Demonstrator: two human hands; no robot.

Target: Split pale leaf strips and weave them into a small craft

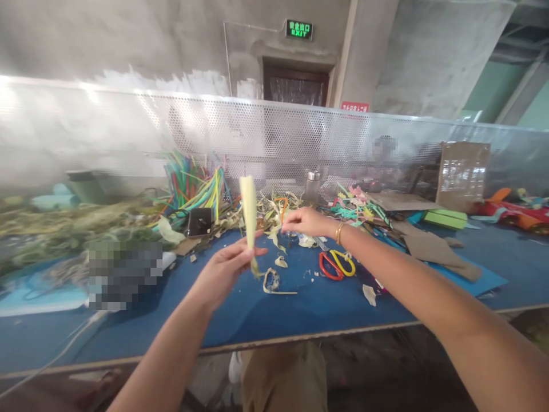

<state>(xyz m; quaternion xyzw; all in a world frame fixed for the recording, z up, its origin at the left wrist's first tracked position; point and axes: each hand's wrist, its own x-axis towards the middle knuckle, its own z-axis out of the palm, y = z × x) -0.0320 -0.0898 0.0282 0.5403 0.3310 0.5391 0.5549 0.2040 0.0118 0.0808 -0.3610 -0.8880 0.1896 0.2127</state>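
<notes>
1. left hand [231,260], left of the red loop [333,277], pinches the upright pale husk strip [249,212] between thumb and fingers.
2. right hand [306,222], beyond the red loop, fingers curled; cannot tell how closed, or gripping what.

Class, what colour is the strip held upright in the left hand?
Mostly pale yellow; the strip shows best in the head view.

An exit sign [299,29] glows above a door [295,87].

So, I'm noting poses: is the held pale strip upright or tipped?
Upright: the pale strip stands nearly vertical in the left hand, wide end uppermost.
</notes>
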